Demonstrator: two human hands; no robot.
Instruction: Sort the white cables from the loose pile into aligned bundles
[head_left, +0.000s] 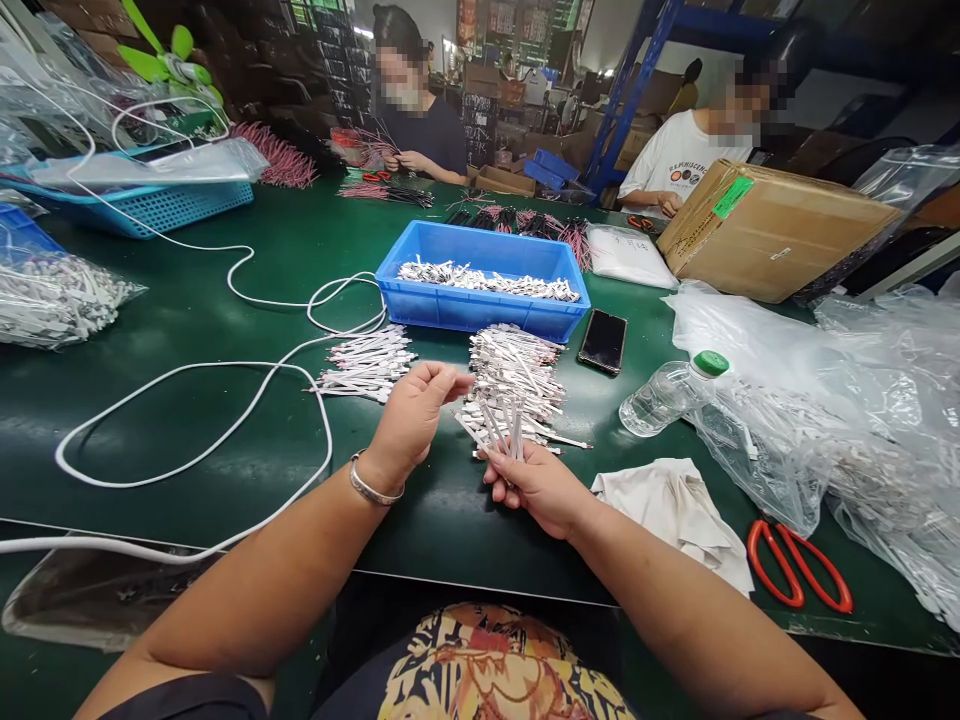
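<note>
Several short white cables fan out of my right hand (pixel 529 480), whose fingers are wrapped round their lower ends. My left hand (pixel 420 410) is pinched, thumb against the fingers, close to the left edge of a large pile of white cables (pixel 517 370); what its fingertips hold, if anything, is too small to make out. A smaller pile of white cables (pixel 367 362) lies behind and left of my left hand. Behind both piles stands a blue bin (pixel 480 312) with more white pieces in it.
A phone (pixel 602 342), a bottle (pixel 667 395), a white cloth (pixel 675 510) and red-handled scissors (pixel 799 565) lie to the right, near plastic bags. A long white cord (pixel 202 365) loops across the left. Two people sit across the green table (pixel 172 420).
</note>
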